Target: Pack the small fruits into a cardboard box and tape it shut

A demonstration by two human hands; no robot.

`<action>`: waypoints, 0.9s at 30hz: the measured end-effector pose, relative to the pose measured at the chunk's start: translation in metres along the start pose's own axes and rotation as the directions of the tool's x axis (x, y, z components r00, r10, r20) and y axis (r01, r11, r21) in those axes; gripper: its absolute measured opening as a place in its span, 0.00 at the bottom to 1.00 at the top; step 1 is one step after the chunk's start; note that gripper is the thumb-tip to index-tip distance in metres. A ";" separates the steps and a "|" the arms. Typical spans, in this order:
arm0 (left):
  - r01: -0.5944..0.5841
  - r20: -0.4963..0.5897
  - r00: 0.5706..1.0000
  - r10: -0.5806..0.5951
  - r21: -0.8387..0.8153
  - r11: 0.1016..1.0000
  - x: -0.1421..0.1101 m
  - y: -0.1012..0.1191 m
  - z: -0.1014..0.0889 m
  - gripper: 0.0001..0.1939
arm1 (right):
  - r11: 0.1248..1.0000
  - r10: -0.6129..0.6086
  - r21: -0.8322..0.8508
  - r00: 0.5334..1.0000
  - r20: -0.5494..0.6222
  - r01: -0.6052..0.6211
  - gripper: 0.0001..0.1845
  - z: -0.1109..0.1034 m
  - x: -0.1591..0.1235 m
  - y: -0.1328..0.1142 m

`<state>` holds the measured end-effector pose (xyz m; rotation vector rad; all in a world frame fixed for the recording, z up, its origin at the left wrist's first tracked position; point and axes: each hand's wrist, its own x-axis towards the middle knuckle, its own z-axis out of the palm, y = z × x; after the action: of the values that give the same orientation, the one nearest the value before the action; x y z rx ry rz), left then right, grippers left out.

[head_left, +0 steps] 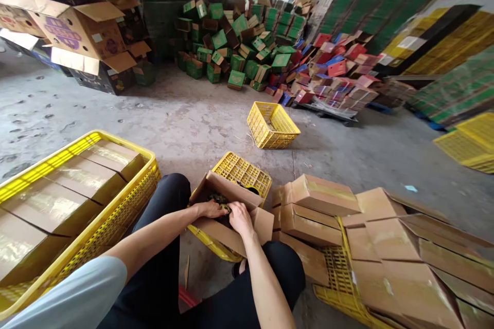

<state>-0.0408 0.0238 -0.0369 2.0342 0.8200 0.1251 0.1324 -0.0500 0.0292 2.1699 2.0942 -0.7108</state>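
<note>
An open cardboard box (227, 185) stands between my knees with its flaps spread outward. Inside it lie dark greenish-brown, mottled things (218, 199), too small and shaded for me to name. My left hand (210, 209) reaches into the box from the left, its fingers bent at a small yellowish-brown piece. From the right, my right hand (240, 217) comes in close to it, with curled fingers partly hidden behind the hand. Both hands meet over the same spot. Under the box is a yellow plastic crate (247, 170), seen with its grid side up.
A large yellow crate (152, 164) of taped cartons (77, 177) stands left. Taped cartons (320, 195) are stacked right, some in another yellow crate (339, 272). Ahead sits a smaller yellow crate (274, 136). Behind are piles of green boxes (235, 79) and red boxes (337, 68).
</note>
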 end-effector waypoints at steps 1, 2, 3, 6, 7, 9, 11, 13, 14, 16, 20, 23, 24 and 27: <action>0.013 0.018 1.000 -0.014 0.039 0.999 -0.001 0.002 -0.001 0.14 | 1.000 -0.026 -0.010 0.999 0.025 0.027 0.27 0.001 0.005 -0.004; 0.038 0.032 0.999 -0.041 0.085 0.996 -0.002 0.004 -0.002 0.13 | 0.999 -0.034 -0.023 0.998 0.053 0.036 0.28 0.003 0.010 -0.007; 0.067 0.039 0.997 -0.072 0.133 0.989 -0.003 0.006 -0.003 0.13 | 0.999 -0.026 -0.039 0.997 0.079 0.029 0.28 0.005 0.014 -0.010; 0.157 -0.006 0.987 -0.160 0.240 0.958 -0.005 0.009 -0.007 0.14 | 0.994 0.050 -0.101 0.993 0.104 -0.040 0.26 0.010 0.022 -0.014; 0.192 -0.032 0.981 -0.191 0.269 0.944 -0.006 0.010 -0.007 0.14 | 0.991 0.080 -0.118 0.992 0.098 -0.068 0.24 0.011 0.022 -0.013; 0.269 -0.086 0.963 -0.255 0.311 0.912 -0.007 0.011 -0.007 0.15 | 0.983 0.135 -0.135 0.988 0.081 -0.123 0.19 0.013 0.022 -0.010; 0.334 -0.133 0.942 -0.307 0.336 0.881 -0.009 0.012 -0.008 0.17 | 0.976 0.183 -0.135 0.981 0.071 -0.172 0.17 0.010 0.020 -0.003; 0.371 -0.173 0.928 -0.330 0.348 0.861 -0.010 0.013 -0.011 0.18 | 0.967 0.229 -0.125 0.971 0.062 -0.220 0.17 0.005 0.018 0.004; 0.375 -0.190 0.926 -0.327 0.350 0.858 -0.010 0.014 -0.013 0.17 | 0.963 0.250 -0.120 0.966 0.058 -0.242 0.18 0.002 0.016 0.008; 0.353 -0.213 0.932 -0.293 0.350 0.868 -0.010 0.016 -0.017 0.18 | 0.956 0.277 -0.111 0.960 0.049 -0.270 0.18 -0.004 0.013 0.012; 0.278 -0.164 0.958 -0.235 0.330 0.902 -0.006 0.017 -0.017 0.14 | 0.977 0.199 -0.085 0.980 0.018 -0.197 0.20 -0.008 0.007 0.010; 0.271 -0.087 0.963 -0.256 0.319 0.908 -0.003 0.014 -0.010 0.09 | 0.997 0.072 -0.044 0.994 0.080 -0.069 0.26 -0.004 0.006 0.003; 0.274 -0.068 0.961 -0.267 0.315 0.908 -0.003 0.013 -0.008 0.09 | 0.998 0.049 -0.033 0.993 0.111 -0.045 0.31 -0.002 0.006 0.002; 0.300 -0.054 0.953 -0.298 0.285 0.910 -0.003 0.010 -0.004 0.14 | 0.997 0.074 -0.031 0.986 0.149 -0.070 0.34 0.001 0.005 0.002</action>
<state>-0.0393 0.0216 -0.0258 2.1486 1.2042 -0.1702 0.1335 -0.0461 0.0261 2.0952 1.9309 -0.8079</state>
